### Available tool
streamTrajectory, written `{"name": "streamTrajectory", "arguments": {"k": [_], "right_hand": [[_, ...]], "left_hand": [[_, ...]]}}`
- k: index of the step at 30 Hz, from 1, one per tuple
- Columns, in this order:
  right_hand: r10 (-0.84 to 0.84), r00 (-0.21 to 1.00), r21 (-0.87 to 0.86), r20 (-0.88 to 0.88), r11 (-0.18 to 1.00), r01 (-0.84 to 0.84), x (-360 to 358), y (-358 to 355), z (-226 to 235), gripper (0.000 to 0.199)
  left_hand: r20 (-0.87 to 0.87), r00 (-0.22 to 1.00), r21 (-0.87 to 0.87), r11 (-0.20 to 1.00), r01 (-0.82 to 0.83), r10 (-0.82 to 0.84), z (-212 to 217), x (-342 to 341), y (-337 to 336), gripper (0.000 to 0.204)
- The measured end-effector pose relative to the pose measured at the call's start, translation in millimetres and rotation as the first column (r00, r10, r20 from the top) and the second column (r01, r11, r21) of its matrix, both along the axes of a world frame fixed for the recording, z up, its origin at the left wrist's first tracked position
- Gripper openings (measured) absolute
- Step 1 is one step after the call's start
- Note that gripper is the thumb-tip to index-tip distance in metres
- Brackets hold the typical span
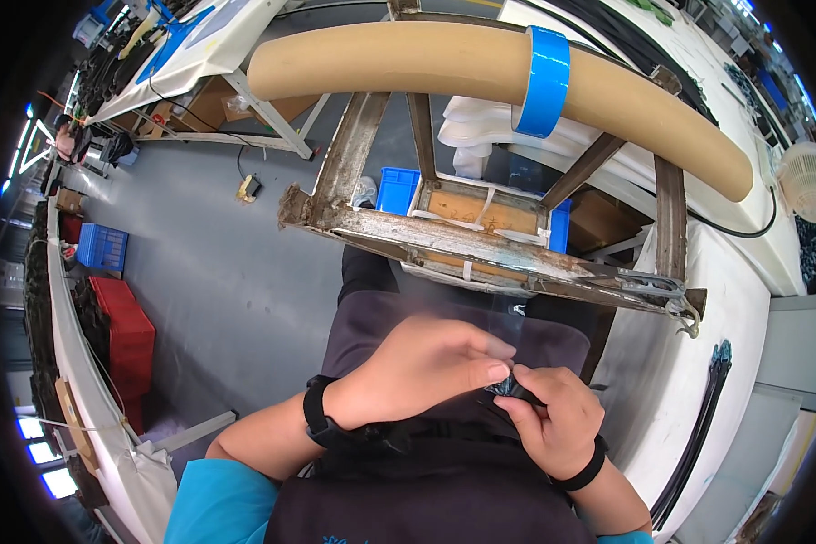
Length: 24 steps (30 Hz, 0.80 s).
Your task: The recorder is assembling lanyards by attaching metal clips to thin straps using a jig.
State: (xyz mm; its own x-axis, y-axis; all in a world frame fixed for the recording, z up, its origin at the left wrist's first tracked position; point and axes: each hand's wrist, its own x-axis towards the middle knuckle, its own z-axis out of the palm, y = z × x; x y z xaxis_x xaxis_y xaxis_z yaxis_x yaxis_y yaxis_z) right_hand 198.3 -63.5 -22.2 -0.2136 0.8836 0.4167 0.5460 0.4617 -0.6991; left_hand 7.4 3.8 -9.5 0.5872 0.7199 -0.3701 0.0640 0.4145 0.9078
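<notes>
I am pinching a small dark cable piece [508, 387] between the pressed fingertips of my left hand [417, 367] and right hand [553, 419] above my lap, and I am risking dropping it if either pinch loosens.

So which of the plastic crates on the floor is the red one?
The red crate by the long left bench, just below the smaller blue crate; the other blue crate sits under the frame.

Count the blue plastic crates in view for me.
3: one blue crate on the floor at far left beside the red crates, one under the wooden frame, and a third behind the frame's right side, mostly hidden. More may be hidden.
</notes>
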Motion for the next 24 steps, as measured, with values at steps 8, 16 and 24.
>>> {"name": "streamTrajectory", "arguments": {"k": [8, 16, 24], "right_hand": [[0.010, 0.999, -0.201, 0.047, 0.980, 0.000, 9.5, -2.4, 15.1, 0.029], [0.068, 0.997, -0.292, 0.019, 0.954, -0.060, 12.0, 15.3, 26.5, 0.013], [0.100, 0.992, -0.551, -0.079, 0.825, -0.127, 12.8, 20.4, 14.7, 0.023]], "left_hand": [[0.110, 0.994, 0.017, 1.000, -0.027, 0.025, -7.1, 8.4, 8.8, 0.013], [-0.071, 0.992, 0.525, 0.842, 0.122, -0.100, -2.2, -2.3, 7.8, 0.009], [-0.015, 1.000, 0.239, 0.971, 0.010, -0.006, -10.2, -4.0, -6.6, 0.012]]}}
